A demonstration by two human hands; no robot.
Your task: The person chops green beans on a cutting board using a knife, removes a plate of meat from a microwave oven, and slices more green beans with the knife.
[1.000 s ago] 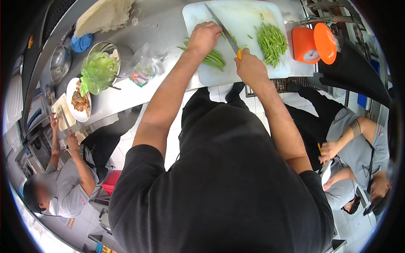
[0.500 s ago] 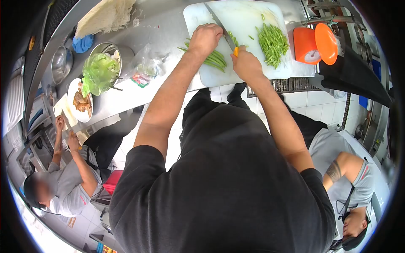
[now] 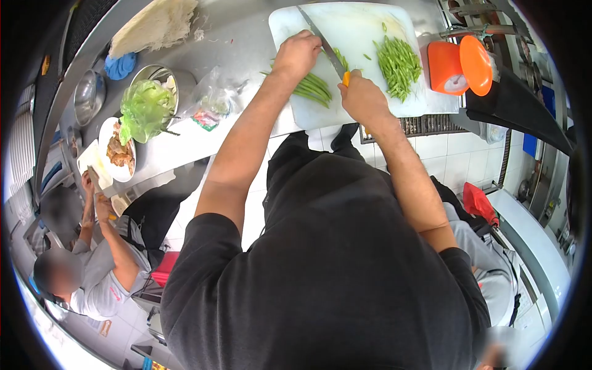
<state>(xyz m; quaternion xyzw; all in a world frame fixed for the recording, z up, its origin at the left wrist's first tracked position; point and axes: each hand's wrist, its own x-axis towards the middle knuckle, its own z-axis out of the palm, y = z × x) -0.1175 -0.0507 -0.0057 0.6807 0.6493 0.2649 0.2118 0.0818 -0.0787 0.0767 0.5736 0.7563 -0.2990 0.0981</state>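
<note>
A knife (image 3: 333, 58) with a yellow handle is in my right hand (image 3: 365, 98), whose fingers wrap round the handle. The blade slants up and left across a white cutting board (image 3: 354, 18). My left hand (image 3: 298, 54) lies curled against the blade's left side, over a bundle of long green beans (image 3: 312, 91); its fingertips are partly hidden. Some cut pieces lie just right of the blade. Farther right on the board is a pile of sliced green beans (image 3: 399, 66).
An orange kitchen scale (image 3: 445, 68) stands right of the board. To the left are a plastic bag (image 3: 216, 102), a metal pot (image 3: 179, 77) with lettuce (image 3: 147, 108), and a plate of meat (image 3: 120, 151). Co-workers stand on both sides, the left one (image 3: 117, 246) holding a knife.
My hands and the knife have barely shifted, still at the beans. The co-worker on the right has moved down and away, and a red item now shows there.
</note>
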